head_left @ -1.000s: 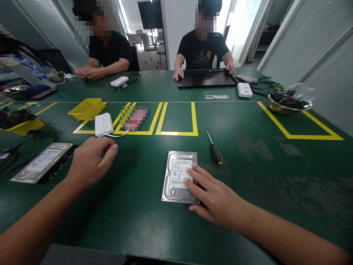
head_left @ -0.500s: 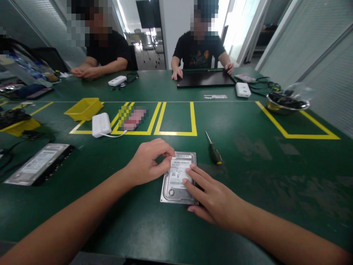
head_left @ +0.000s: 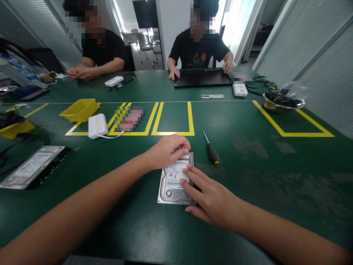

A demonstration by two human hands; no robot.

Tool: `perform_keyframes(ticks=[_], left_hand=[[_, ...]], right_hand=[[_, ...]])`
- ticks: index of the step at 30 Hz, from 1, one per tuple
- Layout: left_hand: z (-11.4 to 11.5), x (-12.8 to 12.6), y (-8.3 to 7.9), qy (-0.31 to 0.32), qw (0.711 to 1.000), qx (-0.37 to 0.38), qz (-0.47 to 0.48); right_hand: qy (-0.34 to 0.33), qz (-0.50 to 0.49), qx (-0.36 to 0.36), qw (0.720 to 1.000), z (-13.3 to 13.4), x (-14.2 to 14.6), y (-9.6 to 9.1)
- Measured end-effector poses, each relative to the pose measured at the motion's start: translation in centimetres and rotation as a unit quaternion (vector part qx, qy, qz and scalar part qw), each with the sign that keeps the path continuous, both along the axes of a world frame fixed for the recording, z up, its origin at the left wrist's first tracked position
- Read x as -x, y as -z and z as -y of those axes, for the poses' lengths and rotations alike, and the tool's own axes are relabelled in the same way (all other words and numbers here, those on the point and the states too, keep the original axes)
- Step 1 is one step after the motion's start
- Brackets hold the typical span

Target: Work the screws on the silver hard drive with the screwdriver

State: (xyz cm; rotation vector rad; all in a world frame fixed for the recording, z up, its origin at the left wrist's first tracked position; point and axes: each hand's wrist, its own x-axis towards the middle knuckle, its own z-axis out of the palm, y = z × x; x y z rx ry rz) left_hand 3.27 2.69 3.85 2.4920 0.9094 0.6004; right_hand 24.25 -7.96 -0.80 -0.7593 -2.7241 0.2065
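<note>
A silver hard drive (head_left: 171, 184) lies flat on the green table (head_left: 248, 173) in front of me. My left hand (head_left: 168, 150) rests over its far edge with the fingers curled and pinched together; what they hold, if anything, is hidden. My right hand (head_left: 211, 197) lies on the drive's right side, fingers stretched flat on its label. A screwdriver (head_left: 211, 149) with a black and yellow handle lies just right of the drive.
A second hard drive (head_left: 30, 170) lies at the left. A white box (head_left: 96, 125), yellow bins (head_left: 79, 109) and yellow tape squares (head_left: 172, 121) sit further back. A metal bowl (head_left: 284, 101) stands at the right. Two people sit at the far side, one at a laptop (head_left: 202, 78).
My left hand has moved right from the table's left part to the far edge of the hard drive. My right hand has stayed on the drive.
</note>
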Motion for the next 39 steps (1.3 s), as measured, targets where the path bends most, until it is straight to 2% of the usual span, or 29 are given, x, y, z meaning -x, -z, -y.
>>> perform_keyframes(ticks=[6,13,19,27,34,39], left_hand=[[-2.2,-1.2,0.0,0.049,0.996,0.017,-0.067],[-4.6,-2.1,1.1,0.076,0.986,0.126,-0.077],[-5.4,-2.5,1.6,0.080,0.975,0.185,-0.099],[-5.6,-2.5,1.2,0.087,0.973,0.180,-0.115],[-5.6,-2.8,0.2,0.095,0.974,0.140,-0.151],[-5.7,-3.2,0.0,0.076,0.968,0.164,-0.172]], right_hand=[[-0.006,-0.001,-0.007,1.000,-0.1,0.1,-0.1],[-0.006,-0.002,-0.007,1.000,-0.1,0.1,-0.2],[-0.004,-0.003,-0.004,1.000,-0.2,0.1,-0.2],[-0.005,-0.003,-0.007,1.000,-0.2,0.1,-0.1],[-0.005,0.004,-0.007,1.000,-0.2,0.0,-0.1],[-0.005,-0.002,-0.007,1.000,-0.2,0.0,0.0]])
